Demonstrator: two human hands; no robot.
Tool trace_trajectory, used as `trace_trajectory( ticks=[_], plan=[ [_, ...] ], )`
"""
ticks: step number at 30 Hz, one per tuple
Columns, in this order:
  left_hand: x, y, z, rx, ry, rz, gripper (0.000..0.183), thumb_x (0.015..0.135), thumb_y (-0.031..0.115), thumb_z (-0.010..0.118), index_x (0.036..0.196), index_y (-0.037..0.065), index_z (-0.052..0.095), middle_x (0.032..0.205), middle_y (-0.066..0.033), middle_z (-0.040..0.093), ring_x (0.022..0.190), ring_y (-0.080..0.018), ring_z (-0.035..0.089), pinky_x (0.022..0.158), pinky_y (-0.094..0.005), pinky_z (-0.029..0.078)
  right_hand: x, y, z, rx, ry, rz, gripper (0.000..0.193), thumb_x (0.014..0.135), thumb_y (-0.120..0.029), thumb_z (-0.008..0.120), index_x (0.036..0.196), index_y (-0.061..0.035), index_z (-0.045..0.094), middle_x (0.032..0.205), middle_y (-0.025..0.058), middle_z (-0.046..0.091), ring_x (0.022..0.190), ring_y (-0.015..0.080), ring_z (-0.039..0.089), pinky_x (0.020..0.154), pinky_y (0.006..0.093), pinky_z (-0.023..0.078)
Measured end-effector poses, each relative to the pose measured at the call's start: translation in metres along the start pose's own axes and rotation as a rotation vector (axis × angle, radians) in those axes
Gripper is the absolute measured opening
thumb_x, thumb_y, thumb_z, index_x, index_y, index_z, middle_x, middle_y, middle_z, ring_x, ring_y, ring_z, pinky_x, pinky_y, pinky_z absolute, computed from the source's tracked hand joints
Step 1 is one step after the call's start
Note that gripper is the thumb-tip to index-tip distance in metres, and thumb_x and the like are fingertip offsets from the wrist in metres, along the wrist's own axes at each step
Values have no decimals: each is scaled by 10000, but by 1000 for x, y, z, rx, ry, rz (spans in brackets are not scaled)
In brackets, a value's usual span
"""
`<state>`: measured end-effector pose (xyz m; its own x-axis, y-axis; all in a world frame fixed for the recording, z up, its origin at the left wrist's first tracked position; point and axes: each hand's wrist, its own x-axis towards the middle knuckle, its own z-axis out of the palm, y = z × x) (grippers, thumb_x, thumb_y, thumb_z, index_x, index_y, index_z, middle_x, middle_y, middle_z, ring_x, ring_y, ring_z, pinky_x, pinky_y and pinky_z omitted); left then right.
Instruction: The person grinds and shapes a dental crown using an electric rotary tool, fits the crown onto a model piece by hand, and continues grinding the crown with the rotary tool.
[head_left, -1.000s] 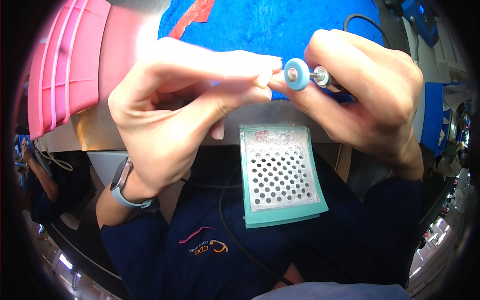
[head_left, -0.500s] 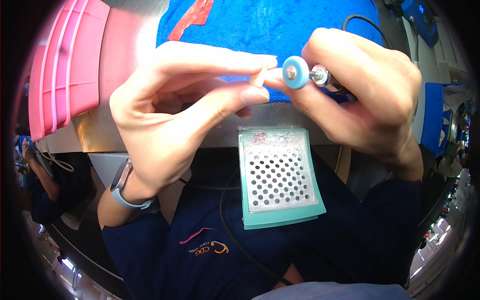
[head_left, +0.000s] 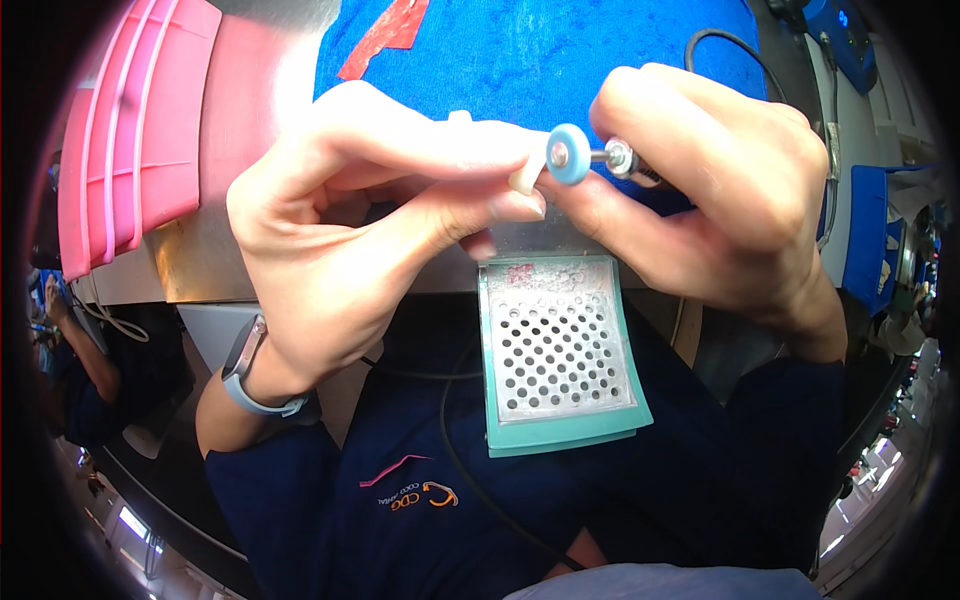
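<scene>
Between the thumb and fingertips of my left hand [head_left: 335,205] is a small ivory-white piece [head_left: 527,173], perhaps a dental crown, mostly covered by the fingers. My right hand [head_left: 735,165] is closed around a rotary handpiece [head_left: 622,157], whose body is largely hidden in the grip. A light-blue polishing wheel [head_left: 571,155] sits on its metal shank and faces left. The wheel's edge is right beside the piece; whether they touch I cannot tell. Both hands meet above the front edge of a blue cloth [head_left: 560,60], my right fingertips close to the left ones.
Below the hands, a green-framed perforated metal grate [head_left: 560,350] juts toward me. A pink ribbed plastic tray [head_left: 140,130] stands at left, and a red strip [head_left: 388,38] lies on the cloth. A dark cable [head_left: 735,38] runs toward a blue control box [head_left: 840,40] at far right.
My right hand and the polishing wheel have shifted slightly left, closer to the piece. The left fingers have turned the piece and lowered it a little toward me.
</scene>
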<state>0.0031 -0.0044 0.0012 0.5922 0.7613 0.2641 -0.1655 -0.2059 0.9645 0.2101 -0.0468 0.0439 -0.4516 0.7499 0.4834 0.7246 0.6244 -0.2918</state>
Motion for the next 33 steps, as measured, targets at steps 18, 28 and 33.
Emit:
trace_trajectory(
  ticks=[18,28,33],
  plan=[
    [-1,-1,-2,-16,-49,22,135,868,-104,573,935,0,521,965,-238,676,669,-141,658,445,-192,494,-11,1,4,3,-47,37,205,644,-10,754,752,-4,580,600,76,502,463,189,509,410,283,379],
    [1,-2,-3,-32,-71,17,133,863,-101,580,933,0,531,950,-223,679,648,-127,649,437,-183,476,-11,3,5,-2,-38,29,205,655,-19,761,741,-5,575,593,73,494,458,185,507,407,288,380],
    [1,0,-2,-3,-71,17,124,864,-93,588,929,-2,534,946,-221,680,638,-124,645,432,-179,466,-11,2,5,5,-40,25,206,652,-19,760,740,-6,574,591,74,494,458,187,508,407,291,379]
  ],
)
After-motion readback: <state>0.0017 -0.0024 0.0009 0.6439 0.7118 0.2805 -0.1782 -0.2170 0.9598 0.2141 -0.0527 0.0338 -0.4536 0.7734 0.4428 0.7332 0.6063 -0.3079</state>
